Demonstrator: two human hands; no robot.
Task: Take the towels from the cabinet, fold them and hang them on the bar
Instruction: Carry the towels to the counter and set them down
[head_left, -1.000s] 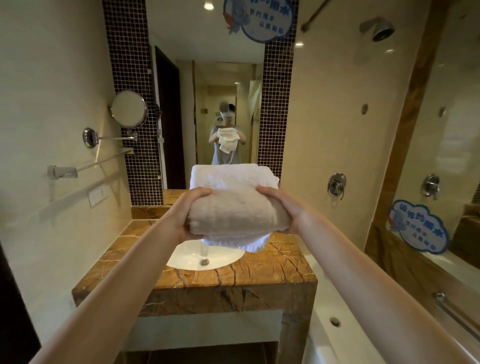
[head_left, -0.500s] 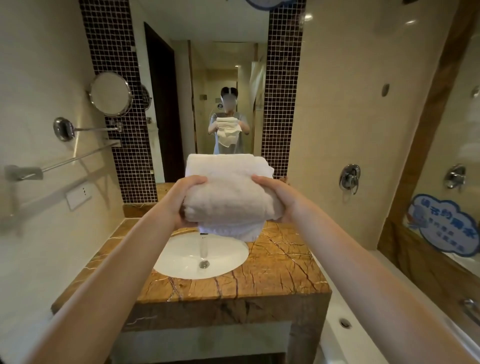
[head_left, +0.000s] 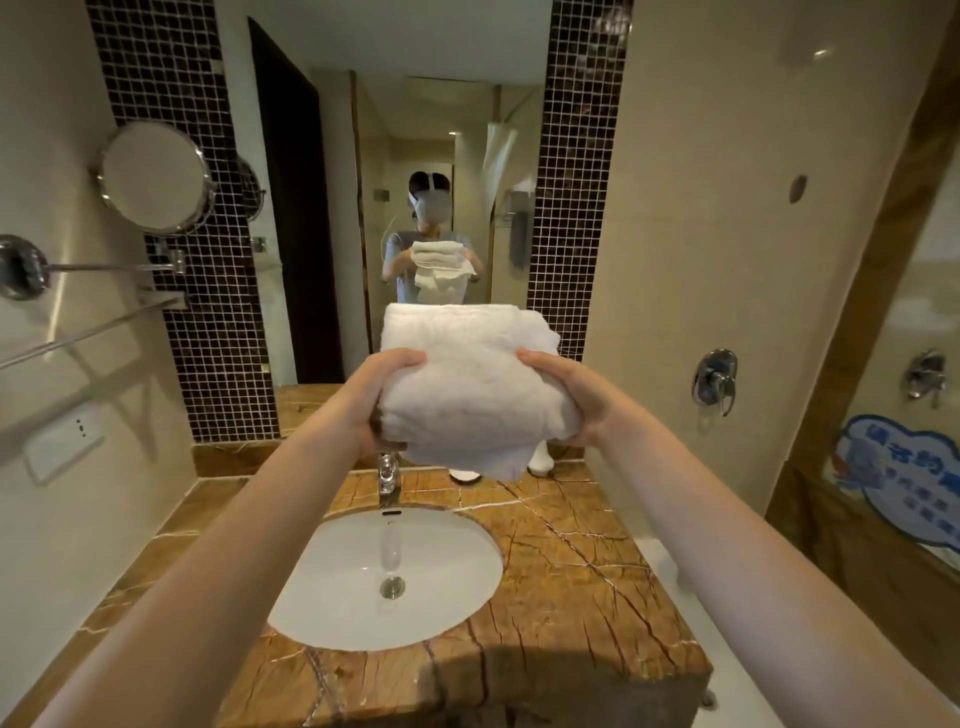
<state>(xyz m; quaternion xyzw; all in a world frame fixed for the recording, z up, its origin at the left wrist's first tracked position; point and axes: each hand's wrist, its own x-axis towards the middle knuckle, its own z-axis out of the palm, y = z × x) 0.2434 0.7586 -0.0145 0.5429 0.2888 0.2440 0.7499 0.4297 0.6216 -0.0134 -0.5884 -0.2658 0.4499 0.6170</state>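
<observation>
A stack of folded white towels (head_left: 470, 384) hangs in the air above the back of the vanity counter, in front of the wall mirror. My left hand (head_left: 376, 397) grips its left end, thumb on top and fingers under. My right hand (head_left: 569, 397) grips the right end the same way. One loose towel corner droops below the stack. A chrome towel bar (head_left: 91, 330) runs along the left wall, well left of the towels. The cabinet is out of view.
Below the towels lie a brown marble counter (head_left: 582, 561), a white oval sink (head_left: 384, 577) and a chrome tap (head_left: 387, 475). A round swivel mirror (head_left: 153, 179) juts from the left wall. A bathtub edge (head_left: 727, 644) and shower valve (head_left: 716, 382) are at right.
I have moved closer to the counter and my view has tipped down, so more of the sink shows. Both hands keep the same hold on the towels.
</observation>
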